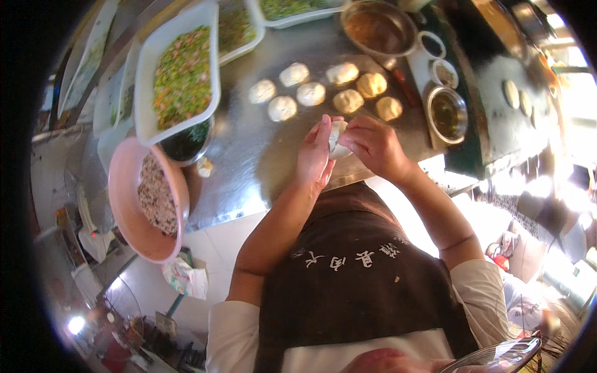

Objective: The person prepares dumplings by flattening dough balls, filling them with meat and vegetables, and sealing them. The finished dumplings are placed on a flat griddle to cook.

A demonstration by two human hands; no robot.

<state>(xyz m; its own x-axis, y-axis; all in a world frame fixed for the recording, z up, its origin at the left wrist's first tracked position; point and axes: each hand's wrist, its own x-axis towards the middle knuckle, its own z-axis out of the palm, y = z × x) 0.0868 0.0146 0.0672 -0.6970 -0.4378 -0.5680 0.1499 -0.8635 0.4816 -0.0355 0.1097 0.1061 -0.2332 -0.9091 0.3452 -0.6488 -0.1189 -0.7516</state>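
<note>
A pale piece of dough (pixel 336 140) sits cupped in my left hand (pixel 316 151), its thumb pointing up along the near side. The fingers of my right hand (pixel 373 147) pinch the dough's edge from the right. Both hands are over the front edge of the steel worktop (pixel 238 154). What lies inside the dough is mostly hidden by my fingers. Beyond my hands rest two loose groups of round dough pieces: whitish ones (pixel 282 108) on the left, and yellower ones (pixel 371 85) on the right.
Left stand a white tub of chopped green-and-pink filling (pixel 214 88), a tilted pink basin (pixel 122 186) of minced filling and a dark-filled bowl (pixel 186 144). A bowl of brown liquid (pixel 378 32) is at the back. Right are an oil bowl (pixel 446 114) and a griddle (pixel 501 126) bearing flat dough pieces.
</note>
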